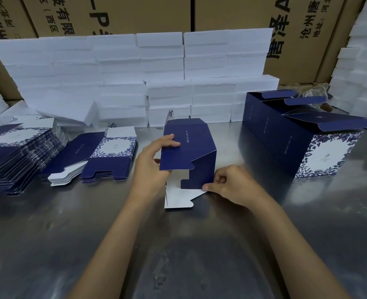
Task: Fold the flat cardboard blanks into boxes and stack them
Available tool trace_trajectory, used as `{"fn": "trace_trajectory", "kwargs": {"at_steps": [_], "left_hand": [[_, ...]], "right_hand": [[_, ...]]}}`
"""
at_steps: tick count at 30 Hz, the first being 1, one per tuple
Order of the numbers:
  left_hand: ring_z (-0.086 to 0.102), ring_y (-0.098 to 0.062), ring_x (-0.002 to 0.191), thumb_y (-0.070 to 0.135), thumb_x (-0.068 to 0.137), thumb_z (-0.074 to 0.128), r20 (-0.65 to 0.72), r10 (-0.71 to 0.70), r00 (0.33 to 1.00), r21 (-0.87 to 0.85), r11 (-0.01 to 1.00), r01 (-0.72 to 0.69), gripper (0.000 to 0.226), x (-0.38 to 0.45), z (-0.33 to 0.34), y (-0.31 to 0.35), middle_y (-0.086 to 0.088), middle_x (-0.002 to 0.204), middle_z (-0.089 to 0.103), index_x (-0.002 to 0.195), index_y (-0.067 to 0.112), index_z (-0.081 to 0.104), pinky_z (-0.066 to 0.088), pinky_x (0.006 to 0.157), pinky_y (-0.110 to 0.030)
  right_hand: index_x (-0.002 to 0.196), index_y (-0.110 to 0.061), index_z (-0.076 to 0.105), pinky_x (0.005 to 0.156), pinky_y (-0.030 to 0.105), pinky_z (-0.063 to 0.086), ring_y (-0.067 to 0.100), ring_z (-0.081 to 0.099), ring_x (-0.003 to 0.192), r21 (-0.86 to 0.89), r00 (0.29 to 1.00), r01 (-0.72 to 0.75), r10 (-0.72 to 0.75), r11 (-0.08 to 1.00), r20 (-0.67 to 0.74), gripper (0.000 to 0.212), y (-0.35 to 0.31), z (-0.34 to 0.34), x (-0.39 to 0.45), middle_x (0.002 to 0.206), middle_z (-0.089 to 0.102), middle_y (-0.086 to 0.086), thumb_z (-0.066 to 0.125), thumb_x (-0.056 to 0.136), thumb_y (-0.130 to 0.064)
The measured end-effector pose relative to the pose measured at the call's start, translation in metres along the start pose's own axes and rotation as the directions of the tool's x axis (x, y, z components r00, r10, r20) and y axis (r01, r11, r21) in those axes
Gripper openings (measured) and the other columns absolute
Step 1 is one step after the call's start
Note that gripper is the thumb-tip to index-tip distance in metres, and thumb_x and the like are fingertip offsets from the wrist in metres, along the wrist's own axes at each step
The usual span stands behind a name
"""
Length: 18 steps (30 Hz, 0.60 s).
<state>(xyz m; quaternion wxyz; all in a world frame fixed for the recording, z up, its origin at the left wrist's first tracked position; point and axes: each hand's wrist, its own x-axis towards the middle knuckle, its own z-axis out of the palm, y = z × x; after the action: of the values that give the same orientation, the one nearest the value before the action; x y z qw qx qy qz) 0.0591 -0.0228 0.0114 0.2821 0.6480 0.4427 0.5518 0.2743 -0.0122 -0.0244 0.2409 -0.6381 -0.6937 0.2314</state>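
Left hand (154, 160) has its grip on the left edge of a half-erected navy-blue cardboard box (189, 152), thumb on the outer face, fingers curled behind the panel. Right hand (225, 184) pinches the lower right corner of the same box, where a navy flap meets a white-backed bottom flap (178, 199) lying on the worktop. The box stands mid-worktop, tube already opened out, bottom flaps not yet tucked (so this one reads as roughly halfway).

Done so far: a row of folded navy boxes with white floral end panels (296, 143) at right, lids up, lined up side by side rather than piled.

Left to do: a thick pile of flat navy-and-white printed blanks (20, 156) at far left and a smaller fanned pile (96, 156) beside it. Most of the job seems ahead.

Behind: a wall of white foam blocks (135, 78), brown shipping cartons (117, 14), on a grey metal worktop (70, 223).
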Motion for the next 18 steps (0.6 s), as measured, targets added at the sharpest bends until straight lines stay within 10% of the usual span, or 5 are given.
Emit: {"fn": "trace_trajectory", "kwargs": {"at_steps": [18], "left_hand": [[0.058,-0.003,0.122,-0.013,0.081,0.072,0.012,0.018,1.000,0.016,1.000,-0.018,0.036,0.0014,0.0004,-0.0024,0.001,0.134,0.061,0.110,0.009,0.069,0.055,0.086,-0.044]], "right_hand": [[0.071,-0.005,0.066,0.053,0.019,0.036,0.010,0.048,0.058,0.049,0.999,0.050,-0.049,0.998,-0.011,0.032,-0.0038,-0.0017,-0.0029,0.063,0.062,0.000,0.078,0.089,-0.028]]}}
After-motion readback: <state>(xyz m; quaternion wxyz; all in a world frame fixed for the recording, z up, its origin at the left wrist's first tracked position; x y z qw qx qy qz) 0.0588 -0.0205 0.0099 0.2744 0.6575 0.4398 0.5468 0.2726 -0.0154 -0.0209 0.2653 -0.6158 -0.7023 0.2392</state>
